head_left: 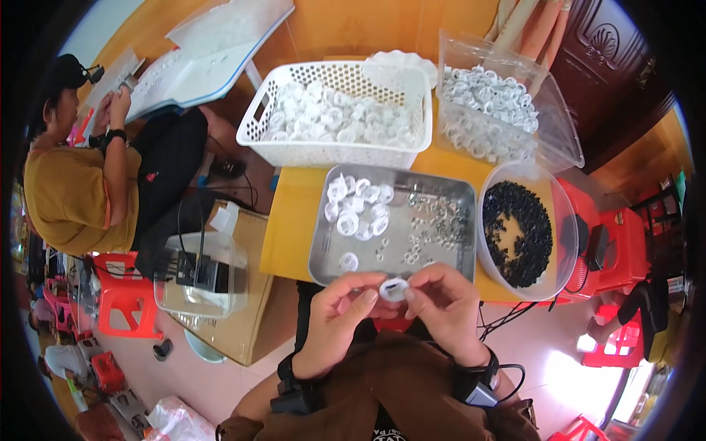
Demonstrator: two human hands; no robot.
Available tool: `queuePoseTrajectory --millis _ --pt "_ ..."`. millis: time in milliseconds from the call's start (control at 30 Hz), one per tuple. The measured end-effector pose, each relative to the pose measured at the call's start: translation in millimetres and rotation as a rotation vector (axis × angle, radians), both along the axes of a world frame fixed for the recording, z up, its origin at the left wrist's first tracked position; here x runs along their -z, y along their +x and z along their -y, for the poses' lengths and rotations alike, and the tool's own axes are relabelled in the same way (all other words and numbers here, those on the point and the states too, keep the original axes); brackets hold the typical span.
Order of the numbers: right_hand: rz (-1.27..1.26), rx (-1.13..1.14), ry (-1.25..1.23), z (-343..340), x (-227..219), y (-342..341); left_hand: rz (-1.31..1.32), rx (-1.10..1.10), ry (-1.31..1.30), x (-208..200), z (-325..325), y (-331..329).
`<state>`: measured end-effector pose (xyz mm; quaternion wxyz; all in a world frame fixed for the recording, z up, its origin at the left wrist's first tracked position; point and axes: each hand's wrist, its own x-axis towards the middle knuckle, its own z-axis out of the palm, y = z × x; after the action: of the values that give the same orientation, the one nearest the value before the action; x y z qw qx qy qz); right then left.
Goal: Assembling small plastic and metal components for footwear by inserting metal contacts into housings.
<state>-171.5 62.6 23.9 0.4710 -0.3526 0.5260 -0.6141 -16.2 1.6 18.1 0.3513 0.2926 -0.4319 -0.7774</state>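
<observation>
Between my two hands, just over the near edge of the metal tray, is a round white plastic part (393,289) with a dark spot in its middle. My left hand (343,312) pinches its left side with thumb and forefinger. On the other side, the fingertips of my right hand (445,305) are closed on it. The steel tray (364,266) holds several similar white round parts (348,223) on its left and many small metal pieces (441,213) on its right. One white part (348,262) lies apart near the front.
Behind the tray stands a white perforated basket (334,153) heaped with white parts. Clear bins to the right hold white rings (489,99) and small black pieces (515,268). A person (88,191) sits at the left. Red stools (129,305) and a cardboard box (254,323) stand nearby.
</observation>
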Motion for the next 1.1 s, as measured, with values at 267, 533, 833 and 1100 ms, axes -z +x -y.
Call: queuePoseTrajectory --millis 267,533,833,1100 --pt "-0.129 -0.012 -0.031 7.4 -1.5 6.6 -0.047 -0.074 -0.107 9.2 3.6 4.8" --pt "-0.418 0.048 -0.146 11.4 5.8 17.4 -0.024 -0.182 -0.291 11.3 3.2 1.7" --pt "-0.297 0.082 -0.238 13.9 7.2 21.2 0.048 -0.148 -0.424 5.4 1.8 5.0" --pt "-0.517 0.130 -0.321 13.8 6.7 14.9 0.101 -0.101 -0.525 2.8 3.5 6.8"
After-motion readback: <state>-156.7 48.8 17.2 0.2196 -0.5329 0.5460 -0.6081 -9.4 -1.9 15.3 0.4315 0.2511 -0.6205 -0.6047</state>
